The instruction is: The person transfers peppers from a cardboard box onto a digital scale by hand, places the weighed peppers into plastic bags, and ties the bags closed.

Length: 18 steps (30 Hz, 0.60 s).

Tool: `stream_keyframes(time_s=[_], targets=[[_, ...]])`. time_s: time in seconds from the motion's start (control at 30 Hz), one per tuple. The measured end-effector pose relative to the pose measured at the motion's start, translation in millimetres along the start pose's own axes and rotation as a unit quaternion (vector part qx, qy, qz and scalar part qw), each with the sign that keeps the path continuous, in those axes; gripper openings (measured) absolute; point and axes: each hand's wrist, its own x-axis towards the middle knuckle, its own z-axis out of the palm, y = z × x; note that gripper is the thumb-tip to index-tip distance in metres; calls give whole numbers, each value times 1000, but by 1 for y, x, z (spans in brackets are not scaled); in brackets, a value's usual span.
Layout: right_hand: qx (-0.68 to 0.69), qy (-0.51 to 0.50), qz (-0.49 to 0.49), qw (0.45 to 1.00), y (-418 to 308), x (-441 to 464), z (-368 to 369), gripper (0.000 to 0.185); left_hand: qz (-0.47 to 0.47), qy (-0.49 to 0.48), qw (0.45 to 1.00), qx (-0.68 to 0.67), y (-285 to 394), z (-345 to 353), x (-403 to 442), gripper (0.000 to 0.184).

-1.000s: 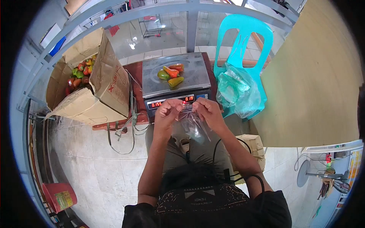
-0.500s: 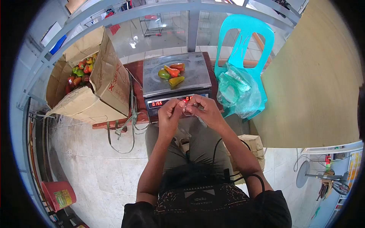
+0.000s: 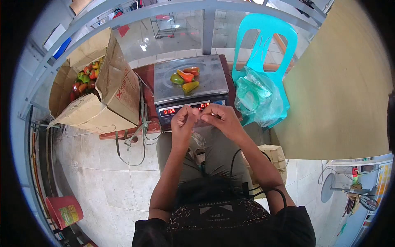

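Plastic bag [image 3: 199,140], clear and thin, is hanging on the near side of a silver-topped scale [image 3: 216,80]. The left hand [image 3: 183,123] and right hand [image 3: 224,120] are pinching its top, fingers narrow. Four green, yellow and orange peppers [image 3: 186,77] are lying on the scale; a brown cardboard box [image 3: 105,117] is standing left, a turquoise plastic chair [image 3: 267,20] right.

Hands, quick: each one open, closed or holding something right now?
Left hand: closed, pinching the clear plastic bag.
Right hand: closed, pinching the same bag.
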Motion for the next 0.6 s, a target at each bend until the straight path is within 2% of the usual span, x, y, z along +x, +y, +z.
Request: stream_keyframes(time_s=[0.07,0.17,0.27,0.37,0.5,0.6], targets=[[11,-14,-4,1000,-2,0,-7,19,15,43,999,-4,0,-3,1,20],[-40,-34,84,995,9,-4,-35,16,44,130,990,-26,9,-16,6,20],[89,-7,118,989,23,-10,-45,16,60,123,989,-55,7,-34,10,19],[188,69,140,970,10,-10,-33,16,62,130,985,-93,6,-30,6,17],[113,75,75,988,19,-9,-29,20,52,155,982,-96,-3,-34,-1,15],[86,69,22,994,21,-7,-24,21,2,103,993,-62,-1,-43,-5,18]])
